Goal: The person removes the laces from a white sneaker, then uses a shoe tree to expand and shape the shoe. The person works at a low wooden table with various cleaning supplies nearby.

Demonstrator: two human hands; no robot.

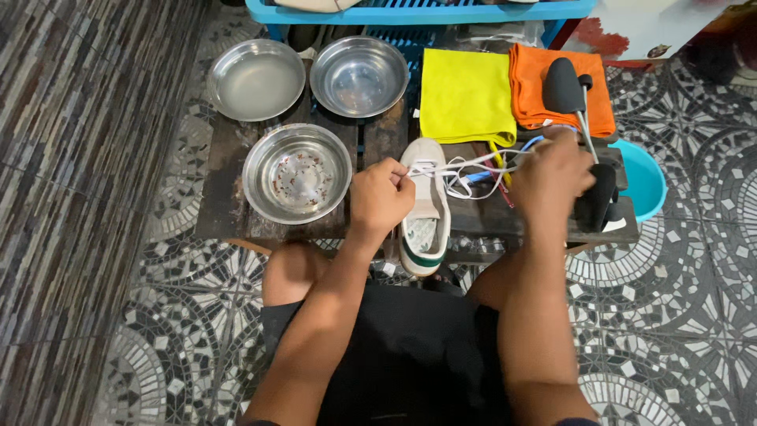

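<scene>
White lace (465, 163) stretches between both closed hands: left hand (380, 197) pinches it over the sneaker (424, 207) at frame centre, right hand (553, 175) pulls it.

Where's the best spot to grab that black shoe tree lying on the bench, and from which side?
Probably the thin metal rod joining the two black blocks of the black shoe tree. It lies bare between the toe piece and the heel piece, narrow enough to pinch. Come from above on the far side, since the right hand crowds the near end.
</scene>
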